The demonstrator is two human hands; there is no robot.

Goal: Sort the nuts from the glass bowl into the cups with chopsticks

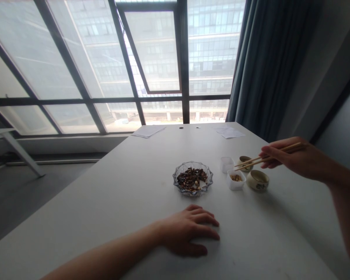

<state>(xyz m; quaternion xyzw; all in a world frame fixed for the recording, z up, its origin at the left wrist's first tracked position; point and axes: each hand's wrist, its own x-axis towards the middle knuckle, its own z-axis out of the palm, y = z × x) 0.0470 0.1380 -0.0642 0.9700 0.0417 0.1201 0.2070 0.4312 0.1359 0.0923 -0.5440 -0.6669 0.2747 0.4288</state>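
Note:
My right hand [291, 157] grips a pair of wooden chopsticks [270, 156], their tips pointing left above a small white plastic cup [236, 186]. Tan pieces [236, 178] lie in that cup; whether the tips hold anything is too small to tell. My left hand [192, 231] rests on the table with its fingers spread, holding nothing. Just beyond it stands a scalloped glass bowl [177, 187] of dark brown and reddish bits with a few pale ones. A beige ceramic cup [258, 182] with dark markings sits right of the white cup, under my right hand's side.
Behind these are a second clear plastic cup [227, 164] and another ceramic cup [245, 165], partly hidden by the chopsticks. Paper sheets [148, 131] and more papers [230, 132] lie at the far end of the white table [128, 186]. Windows and a dark curtain [259, 70] stand beyond.

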